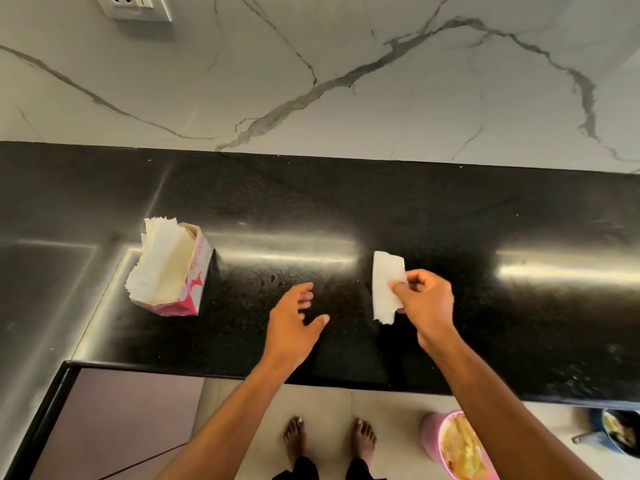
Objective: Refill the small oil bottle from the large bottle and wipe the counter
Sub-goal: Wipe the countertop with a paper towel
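Note:
My right hand (427,303) pinches a folded white tissue (385,289) between thumb and fingers, just above the black counter (346,209). My left hand (296,317) hovers to its left over the counter, fingers spread, holding nothing. A pink and white tissue box (173,268) lies open on the counter at the left, with white tissues fanning out of it. No oil bottle appears in view.
A marbled white wall (311,81) backs the counter, with a socket (133,6) at the top left. On the floor below the counter's front edge are my bare feet, a pink bin (431,441) and a dark container (620,434) at the right.

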Demonstrator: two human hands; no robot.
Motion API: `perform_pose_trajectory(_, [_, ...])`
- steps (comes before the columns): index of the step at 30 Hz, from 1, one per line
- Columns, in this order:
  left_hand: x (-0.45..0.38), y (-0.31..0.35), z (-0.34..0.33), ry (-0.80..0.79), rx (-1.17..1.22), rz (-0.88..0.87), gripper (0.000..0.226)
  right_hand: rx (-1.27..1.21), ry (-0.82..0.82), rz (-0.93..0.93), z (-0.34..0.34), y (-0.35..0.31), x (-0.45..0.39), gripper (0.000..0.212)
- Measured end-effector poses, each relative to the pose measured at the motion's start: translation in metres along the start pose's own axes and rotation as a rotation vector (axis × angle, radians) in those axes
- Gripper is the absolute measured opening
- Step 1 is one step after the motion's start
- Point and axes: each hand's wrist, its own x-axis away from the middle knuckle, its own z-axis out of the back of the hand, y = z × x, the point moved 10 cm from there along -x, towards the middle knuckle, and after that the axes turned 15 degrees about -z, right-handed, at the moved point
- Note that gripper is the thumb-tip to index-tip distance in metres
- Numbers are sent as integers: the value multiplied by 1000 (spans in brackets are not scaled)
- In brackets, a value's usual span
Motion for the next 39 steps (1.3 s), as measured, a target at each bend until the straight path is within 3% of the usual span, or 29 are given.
perform_pose_trajectory(4, [2,-11,18,-231,-594,-296,108,450,415,583,26,-38,14,7])
perform_pose_trajectory(7, [3,-42,18,-463,-773,-302,140,774,465,809,-2,-31,20,9])
perform_pose_trajectory(10, [1,-56,12,-539,-809,-253,149,940,327,764,-34,-8,14,15])
perform_pose_trajectory(14, [-1,-60,6,-509,-804,-197,152,1044,205,673,-60,18,13,9])
perform_pose_trajectory(20, [4,-59,7,-554,-772,-183,164,1128,189,674,-77,24,13,50])
perform_pose_trajectory(25, [4,-61,9,-586,-776,-155,173,1243,51,684,-103,28,20,63])
perform_pose_trajectory(28, [7,-63,16,-554,-825,-106,181,1227,-104,612,-104,49,21,82])
perform_pose_trajectory(31, [8,-68,19,-549,-822,-79,180,1238,-111,565,-100,55,10,102])
perform_pose_trajectory(39, [8,-69,18,-548,-802,-78,178,1293,-222,725,-102,69,36,103])
